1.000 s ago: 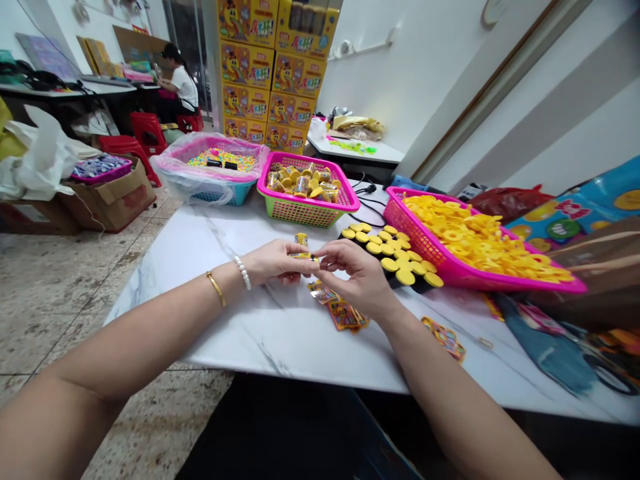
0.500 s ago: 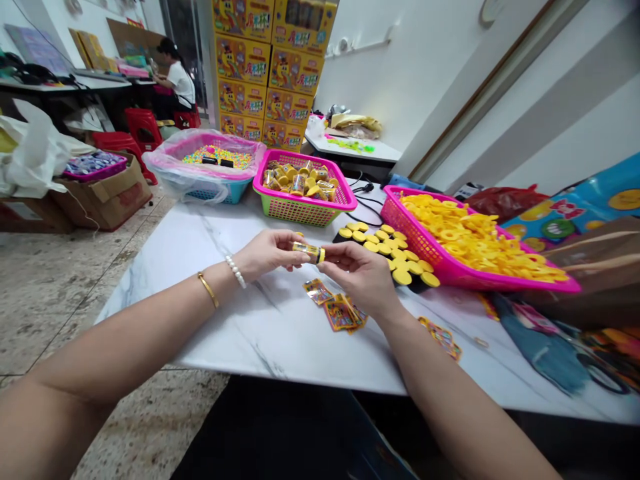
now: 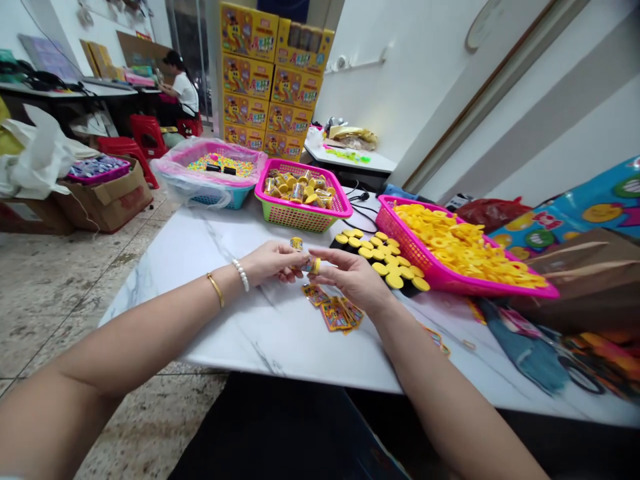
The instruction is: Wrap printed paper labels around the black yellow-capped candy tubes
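My left hand (image 3: 270,261) and my right hand (image 3: 350,277) meet over the white marble table (image 3: 235,313), fingers pinched on a small yellow-capped tube (image 3: 311,265) held sideways between them. Another small tube (image 3: 296,243) stands on the table just behind my left fingers. A pile of colourful stickers (image 3: 333,310) lies under my right hand. Yellow caps (image 3: 383,259) sit in rows on a black tray to the right.
A pink-green basket of filled tubes (image 3: 300,195), a bag-lined basket of coloured beads (image 3: 215,170) and a pink basket of yellow rings (image 3: 450,250) ring the table. Yellow cartons (image 3: 273,77) stack behind. A seated person (image 3: 180,90) works at far left.
The tube between my hands has dropped slightly lower toward the table and is now more covered by my fingers; a second tube shows standing behind my left hand.
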### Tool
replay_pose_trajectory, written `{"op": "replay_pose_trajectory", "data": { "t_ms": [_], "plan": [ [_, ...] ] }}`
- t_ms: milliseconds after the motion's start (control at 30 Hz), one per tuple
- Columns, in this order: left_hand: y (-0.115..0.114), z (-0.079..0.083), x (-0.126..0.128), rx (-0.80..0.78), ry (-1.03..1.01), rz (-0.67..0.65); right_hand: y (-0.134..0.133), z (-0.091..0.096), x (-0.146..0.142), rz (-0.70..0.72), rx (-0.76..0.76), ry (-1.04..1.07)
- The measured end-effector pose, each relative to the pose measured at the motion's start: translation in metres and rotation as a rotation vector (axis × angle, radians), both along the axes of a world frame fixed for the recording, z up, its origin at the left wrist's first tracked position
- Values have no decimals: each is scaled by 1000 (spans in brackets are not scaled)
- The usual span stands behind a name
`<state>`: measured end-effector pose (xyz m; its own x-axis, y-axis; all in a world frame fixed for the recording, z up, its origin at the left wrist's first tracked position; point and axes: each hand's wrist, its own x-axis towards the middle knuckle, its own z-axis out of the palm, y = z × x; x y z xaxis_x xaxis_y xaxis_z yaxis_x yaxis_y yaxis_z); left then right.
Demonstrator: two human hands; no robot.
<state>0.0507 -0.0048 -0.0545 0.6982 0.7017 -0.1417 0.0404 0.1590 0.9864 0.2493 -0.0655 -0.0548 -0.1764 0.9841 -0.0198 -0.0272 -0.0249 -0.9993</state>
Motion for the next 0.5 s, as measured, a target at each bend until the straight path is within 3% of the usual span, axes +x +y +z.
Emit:
{"op": "replay_pose_trajectory", "data": {
  "t_ms": [133, 200, 333, 500],
  "plan": [
    [-1, 1, -2, -202, -129, -89, -1, -6, -6, -109, 101, 54],
    [-2, 3, -2, -213, -130, -85, 0, -10, -9, -168, 137, 98],
    [-5, 3, 2, -215, -26, 1, -2, -12, -10, -117, 191, 12],
    [-6, 0, 4, -287, -84, -6, -6, -12, -14, -179, 323, -28]
  ]
}}
